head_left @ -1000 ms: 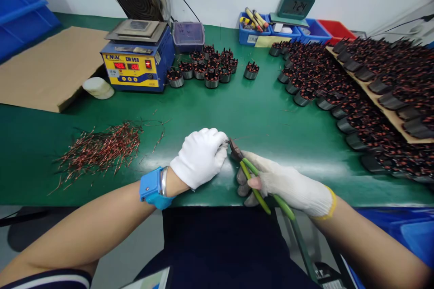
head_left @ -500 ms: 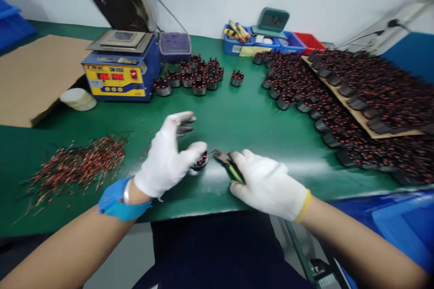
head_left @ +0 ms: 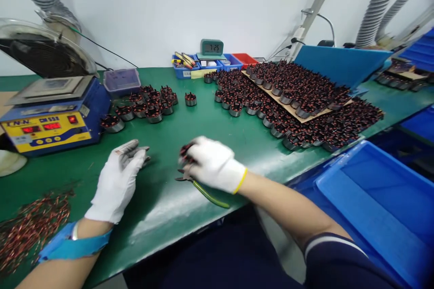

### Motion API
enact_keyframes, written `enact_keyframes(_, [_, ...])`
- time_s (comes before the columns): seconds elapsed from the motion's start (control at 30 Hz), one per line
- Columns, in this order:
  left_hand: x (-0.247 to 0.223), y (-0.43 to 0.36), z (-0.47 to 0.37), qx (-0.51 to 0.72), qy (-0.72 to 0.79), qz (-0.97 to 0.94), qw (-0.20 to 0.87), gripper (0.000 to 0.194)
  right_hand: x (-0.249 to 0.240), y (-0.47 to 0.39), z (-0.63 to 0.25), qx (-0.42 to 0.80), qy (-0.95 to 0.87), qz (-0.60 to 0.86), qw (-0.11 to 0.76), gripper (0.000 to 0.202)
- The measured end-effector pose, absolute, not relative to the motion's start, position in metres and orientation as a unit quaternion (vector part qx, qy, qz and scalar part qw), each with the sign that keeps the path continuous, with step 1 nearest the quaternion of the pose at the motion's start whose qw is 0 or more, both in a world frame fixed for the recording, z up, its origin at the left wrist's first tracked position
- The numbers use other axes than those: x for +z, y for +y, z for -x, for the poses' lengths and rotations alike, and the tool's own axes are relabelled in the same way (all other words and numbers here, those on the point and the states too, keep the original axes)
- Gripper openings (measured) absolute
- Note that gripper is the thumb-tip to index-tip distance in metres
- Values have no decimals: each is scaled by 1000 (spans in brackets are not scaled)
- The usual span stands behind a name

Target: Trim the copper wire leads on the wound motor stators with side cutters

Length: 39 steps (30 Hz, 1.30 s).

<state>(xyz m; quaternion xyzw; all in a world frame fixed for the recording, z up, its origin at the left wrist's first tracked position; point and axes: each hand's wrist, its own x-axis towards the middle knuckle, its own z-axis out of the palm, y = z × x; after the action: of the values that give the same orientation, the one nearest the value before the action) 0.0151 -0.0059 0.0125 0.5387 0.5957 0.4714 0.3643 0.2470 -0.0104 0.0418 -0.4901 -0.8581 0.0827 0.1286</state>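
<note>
**Wound part gripped by the right hand, green-handled cutters laid just below it**

The green-handled cutters (head_left: 208,195) are seen on the tabletop (head_left: 159,207), in front of the person, with parted jaws pointed left. Their long axis is slanted, the visible handle being run rightward and toward the near edge. Beside the jaws, on their far side, the wound part (head_left: 186,154) is held; its own axis is too blurred to be told.

The left hand (head_left: 115,180), white-gloved, is held above the tabletop, palm turned inward, the fingers loosely curled and the thumb brought close to them, so that only a narrow opening is left. The right hand (head_left: 212,162) is reached in from the right, back upward, its fingers closed around the wound part. Whether the cutters are touched by it cannot be told.

In the earlier frames the cutters were gripped by the right hand; now they are laid down, and the wound part, last seen beside the left hand, has been taken into the right. The view is turned rightward.

Nearer, the clipped wires (head_left: 37,223) are heaped at the left and a blue tray (head_left: 366,207) is seen at the right. Farther off, a lone wound part (head_left: 190,100) is stood between a small cluster (head_left: 154,113) and a dense array (head_left: 235,107); beyond, "7:25" is shown by a clock (head_left: 212,48).
</note>
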Motion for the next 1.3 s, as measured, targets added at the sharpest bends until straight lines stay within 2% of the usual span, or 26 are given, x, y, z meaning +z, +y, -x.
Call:
enact_keyframes(0.1, [9,-6,-19,476,582,-543,374,62,50,19,-308,55,-692,711,111,42])
enact_keyframes(0.2, [4,-6,-24,468,574,-554,380,68,45,46,-355,30,-595,797,102,50])
enact_keyframes(0.3, [1,-5,-26,449,575,-567,383,71,31,56,-371,27,-552,827,103,49])
enact_keyframes(0.5, [2,-7,-26,418,575,-594,378,72,17,52,-354,73,-628,761,144,50])
enact_keyframes(0.6, [5,-9,-27,424,578,-584,381,72,18,57,-364,49,-592,787,167,55])
enact_keyframes(0.8, [1,-10,-29,412,569,-603,378,67,14,67,-390,6,-515,847,132,47])
enact_keyframes(0.9, [-5,-10,-27,409,563,-611,376,64,15,58,-380,-22,-515,849,120,50])
enact_keyframes(1.03, [-4,-12,-27,417,562,-606,378,65,4,34,-362,-106,-630,757,137,69])
enact_keyframes(1.2, [5,-16,-33,392,571,-611,383,64,-22,57,-352,-82,-782,615,64,79])
enact_keyframes(1.3, [6,-17,-35,374,572,-621,384,63,-24,85,-329,-64,-819,567,70,78])
